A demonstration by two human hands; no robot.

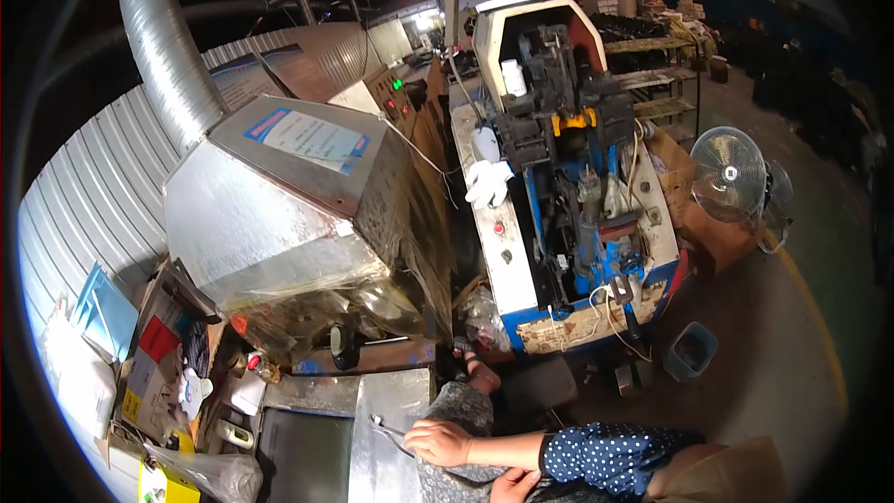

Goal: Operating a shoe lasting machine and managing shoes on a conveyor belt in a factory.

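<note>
standing well apart from one hand [440,442], a bucket [685,374] looks dark inside.

Hood [247,237]: is standing left of machine [589,191]. Gloves [488,184]: are lying on machine's left side. Fan [729,173]: is standing right of machine, behind bin [680,369]. Strip [380,422]: is extending over counter [374,466], left of right hand [440,442].
</note>
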